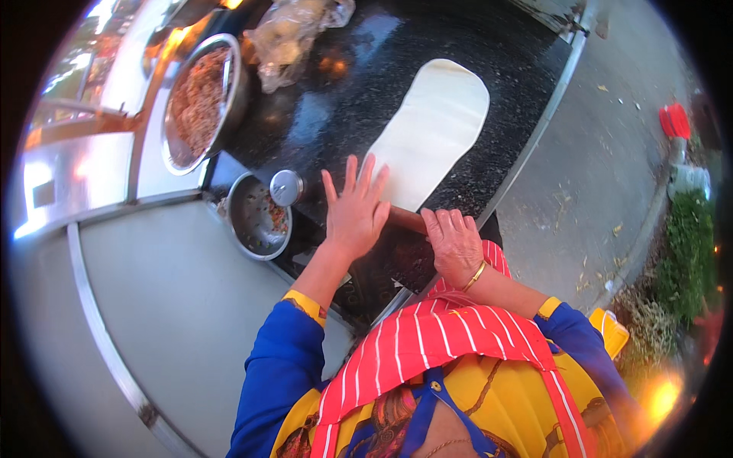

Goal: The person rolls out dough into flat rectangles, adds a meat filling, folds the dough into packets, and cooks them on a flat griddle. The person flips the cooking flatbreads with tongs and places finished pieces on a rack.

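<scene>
A long sheet of white dough (438, 123) lies flat on the dark, glossy worktop (338, 51). Across its near end is a wooden rolling pin (408, 219). My right hand (456, 245), with a gold bangle at the wrist, curls its fingers over the pin's right end. Over the left end is my left hand (355, 214), palm down with fingers spread, the fingertips at the dough's left edge. It hides that end of the pin, so whether the palm presses on it is unclear.
At the left stand a metal bowl of reddish minced filling (200, 106), a smaller metal bowl with chopped bits (257, 220) and a round metal-lidded container (286, 188). A clear plastic bag (286, 43) lies at the back. A metal edge (535, 131) bounds the worktop's right side.
</scene>
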The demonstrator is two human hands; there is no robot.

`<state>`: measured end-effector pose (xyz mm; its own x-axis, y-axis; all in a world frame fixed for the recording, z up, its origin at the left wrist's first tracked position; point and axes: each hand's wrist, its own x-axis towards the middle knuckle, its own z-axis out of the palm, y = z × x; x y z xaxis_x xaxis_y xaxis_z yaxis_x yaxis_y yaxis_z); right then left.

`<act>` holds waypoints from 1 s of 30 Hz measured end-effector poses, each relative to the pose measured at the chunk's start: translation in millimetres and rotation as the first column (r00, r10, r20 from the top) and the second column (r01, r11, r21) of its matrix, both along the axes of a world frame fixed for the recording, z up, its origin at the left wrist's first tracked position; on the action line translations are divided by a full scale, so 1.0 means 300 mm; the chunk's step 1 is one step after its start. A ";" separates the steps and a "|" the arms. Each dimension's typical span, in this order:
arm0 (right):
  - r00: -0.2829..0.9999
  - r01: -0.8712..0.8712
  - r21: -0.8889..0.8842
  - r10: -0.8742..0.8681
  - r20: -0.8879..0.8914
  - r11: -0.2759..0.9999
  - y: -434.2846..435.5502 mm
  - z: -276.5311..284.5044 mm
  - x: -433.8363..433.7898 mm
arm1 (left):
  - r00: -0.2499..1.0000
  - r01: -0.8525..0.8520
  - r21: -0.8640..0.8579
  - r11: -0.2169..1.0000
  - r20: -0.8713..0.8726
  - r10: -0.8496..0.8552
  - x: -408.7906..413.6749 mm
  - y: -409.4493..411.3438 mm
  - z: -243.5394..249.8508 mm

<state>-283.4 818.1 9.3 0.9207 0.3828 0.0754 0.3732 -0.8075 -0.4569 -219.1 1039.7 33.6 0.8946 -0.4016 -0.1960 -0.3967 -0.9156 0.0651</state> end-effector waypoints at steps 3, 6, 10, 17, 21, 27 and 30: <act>0.999 -0.023 0.068 0.025 -0.031 0.997 0.000 0.016 0.013 | 0.999 0.009 -0.038 0.999 0.046 -0.008 -0.111 0.067 0.071; 1.000 -0.012 0.118 0.012 0.006 0.993 -0.052 0.028 0.048 | 0.901 -0.294 0.045 0.955 0.346 0.261 -0.021 0.129 0.103; 0.998 0.061 0.098 -0.060 -0.019 0.993 -0.141 0.028 0.114 | 0.902 -0.278 0.044 0.960 0.356 0.245 0.162 0.425 -0.027; 0.986 0.160 0.128 -0.154 -0.056 0.979 -0.139 -0.015 0.184 | 0.943 -0.056 -0.135 0.989 0.319 0.096 0.311 0.049 0.040; 0.993 0.117 0.106 -0.115 -0.021 0.987 -0.158 -0.020 0.171 | 0.991 0.084 -0.222 0.971 0.119 -0.058 0.243 -0.209 -0.112; 0.981 0.195 0.118 -0.194 -0.024 0.974 -0.285 -0.032 0.304 | 0.978 0.097 -0.148 0.984 0.197 -0.066 0.504 -0.441 -0.116; 0.975 0.223 0.092 -0.223 -0.007 0.971 -0.313 -0.038 0.349 | 0.977 0.091 -0.183 0.979 0.204 -0.053 0.587 -0.502 -0.123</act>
